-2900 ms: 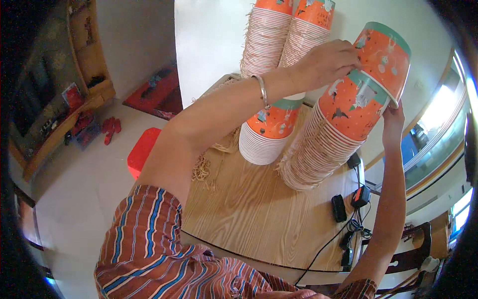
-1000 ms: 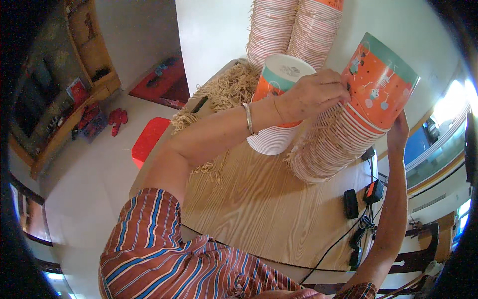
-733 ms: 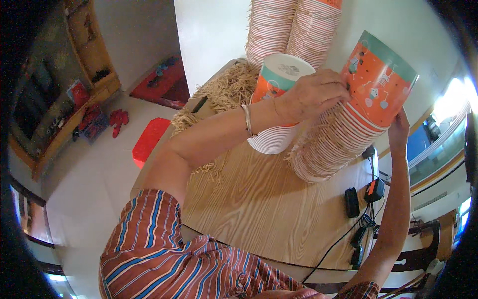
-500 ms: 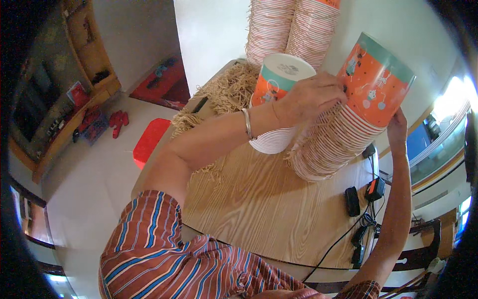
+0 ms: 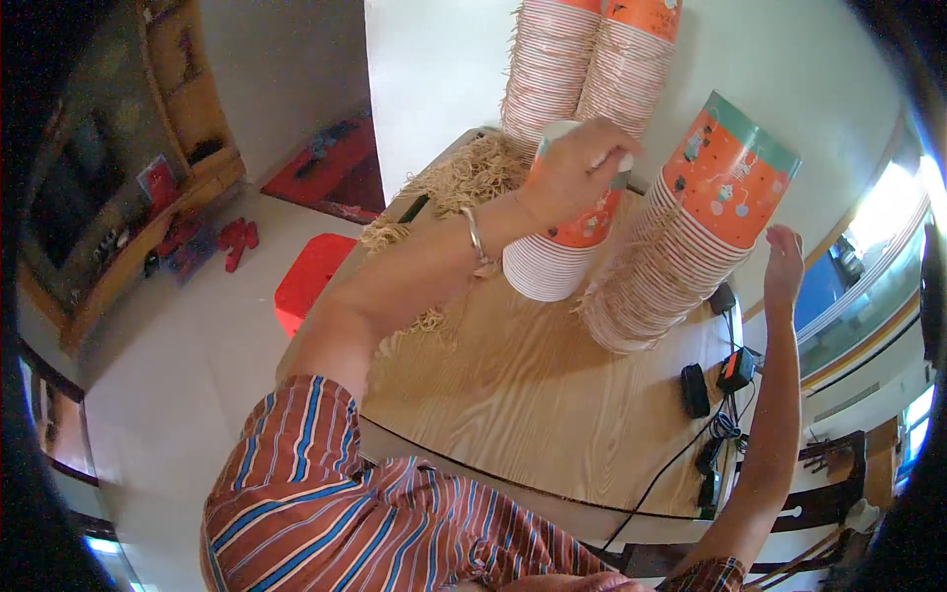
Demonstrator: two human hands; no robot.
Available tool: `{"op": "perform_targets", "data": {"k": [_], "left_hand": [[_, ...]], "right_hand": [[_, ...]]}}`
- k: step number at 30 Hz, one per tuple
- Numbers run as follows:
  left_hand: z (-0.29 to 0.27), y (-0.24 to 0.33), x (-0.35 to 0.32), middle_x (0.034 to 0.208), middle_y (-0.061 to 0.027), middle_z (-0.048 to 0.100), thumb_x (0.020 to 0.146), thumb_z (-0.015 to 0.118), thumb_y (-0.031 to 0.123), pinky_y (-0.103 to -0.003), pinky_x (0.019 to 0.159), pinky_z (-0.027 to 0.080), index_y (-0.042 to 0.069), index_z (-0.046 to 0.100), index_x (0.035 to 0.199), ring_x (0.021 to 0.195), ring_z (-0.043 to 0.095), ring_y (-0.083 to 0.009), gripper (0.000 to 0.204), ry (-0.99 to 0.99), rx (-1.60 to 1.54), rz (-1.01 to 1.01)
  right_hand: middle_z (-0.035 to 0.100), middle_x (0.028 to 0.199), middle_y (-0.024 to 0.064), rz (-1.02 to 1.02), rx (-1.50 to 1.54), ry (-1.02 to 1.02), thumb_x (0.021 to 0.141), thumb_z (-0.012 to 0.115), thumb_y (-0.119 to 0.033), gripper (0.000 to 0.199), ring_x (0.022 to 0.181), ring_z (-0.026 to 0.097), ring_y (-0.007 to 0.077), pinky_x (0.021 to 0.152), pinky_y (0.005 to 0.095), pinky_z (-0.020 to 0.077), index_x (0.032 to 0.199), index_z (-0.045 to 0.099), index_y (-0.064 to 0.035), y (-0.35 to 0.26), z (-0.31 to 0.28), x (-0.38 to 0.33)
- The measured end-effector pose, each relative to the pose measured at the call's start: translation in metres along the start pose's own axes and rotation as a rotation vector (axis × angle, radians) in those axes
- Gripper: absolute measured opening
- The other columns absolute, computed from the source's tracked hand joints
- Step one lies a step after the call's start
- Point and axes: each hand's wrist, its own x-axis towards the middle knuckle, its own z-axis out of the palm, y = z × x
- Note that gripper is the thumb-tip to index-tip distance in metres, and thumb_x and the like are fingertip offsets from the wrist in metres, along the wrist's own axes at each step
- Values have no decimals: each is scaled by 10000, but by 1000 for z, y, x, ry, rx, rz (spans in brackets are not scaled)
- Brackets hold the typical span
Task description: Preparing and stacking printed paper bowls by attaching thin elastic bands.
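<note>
My left hand [image 5: 580, 170], a bangle on its wrist, is closed over the upturned base of the top paper cup [image 5: 590, 223] in a short stack. That cup is orange with a teal band; white rims show below it. Right of it leans a taller stack of paper cups [image 5: 681, 242], with tan string tufts sticking out between the rims. My right hand [image 5: 785, 261] is raised beside the taller stack, a little apart from it, fingers loosely extended and holding nothing. Loose tan strings [image 5: 469, 178] lie heaped on the table behind my left forearm.
Two tall cup stacks [image 5: 592, 69] with tan strings stand at the back of the wood-grain table [image 5: 493, 395], near the wall. Black adapters and cables [image 5: 728, 395] lie along the right edge. A red stool [image 5: 311, 281] stands left of the table.
My left hand has moved from the taller stack onto the top of the short one. My right hand has come away from the taller stack, which has shifted slightly in the picture.
</note>
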Motion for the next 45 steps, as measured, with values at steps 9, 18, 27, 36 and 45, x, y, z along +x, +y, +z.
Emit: {"op": "perform_targets", "data": {"k": [9, 18, 27, 36, 45], "left_hand": [[-51, -32, -10, 1065, -187, 564, 819, 684, 317, -423, 871, 470, 7, 605, 1090, 1099, 522, -350, 419, -71, 300, -296], [-16, -38, 5, 1397, -283, 344, 588, 701, 710, -538, 1036, 358, 28, 383, 1396, 1279, 330, -516, 1104, -520, 658, -453], [-21, -32, 18, 1444, -234, 289, 554, 716, 744, -554, 1019, 394, 85, 328, 1440, 1289, 330, -513, 1170, -625, 572, -620], [-31, -38, 49, 1407, -221, 371, 480, 751, 724, -507, 1004, 420, 59, 439, 1376, 1246, 402, -482, 1159, -457, 502, -484], [-54, -15, 85, 1422, -253, 357, 474, 699, 791, -463, 1017, 419, 4, 410, 1392, 1272, 405, -453, 1243, -475, 502, -342]], "right_hand": [[540, 838, 126, 16, 40, -14, 745, 454, 121, 166, 835, 550, 272, 804, 345, 449, 828, 529, -3, -117, -12, -103], [537, 1001, 163, -9, 296, -607, 689, 504, 133, 296, 885, 568, 359, 746, 391, 489, 938, 568, -15, -197, 17, -176], [511, 1004, 156, -20, 376, -801, 787, 533, 79, 229, 881, 568, 389, 728, 437, 503, 985, 556, -34, -223, 54, -185], [517, 986, 167, -14, 413, -721, 803, 541, 56, 213, 863, 573, 403, 708, 452, 507, 1000, 563, -23, -236, 72, -177], [526, 997, 193, 110, 370, -742, 807, 558, 20, 233, 861, 568, 412, 703, 464, 488, 1036, 558, -27, -237, 85, -177]]}}
